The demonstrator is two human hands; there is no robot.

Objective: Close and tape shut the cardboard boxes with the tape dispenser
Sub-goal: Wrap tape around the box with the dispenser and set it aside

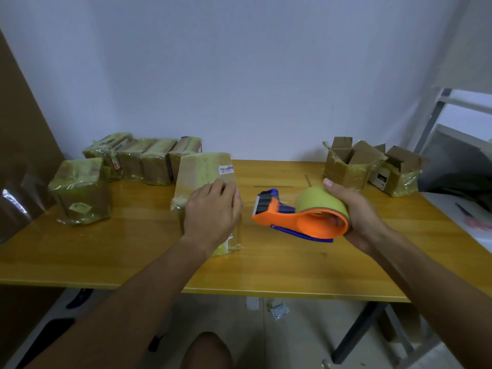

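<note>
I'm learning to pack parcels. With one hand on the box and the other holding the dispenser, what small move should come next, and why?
Probably slide the tape-wrapped cardboard box under the left hand aside toward the taped boxes at the left: it looks already sealed. The right hand holds the orange tape dispenser clear of it, and two open-flapped cardboard boxes wait at the right.

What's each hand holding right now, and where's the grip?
The right hand grips the tape dispenser round its tape roll, fingers through the core. The left hand holds nothing, resting flat on the taped box.
</note>
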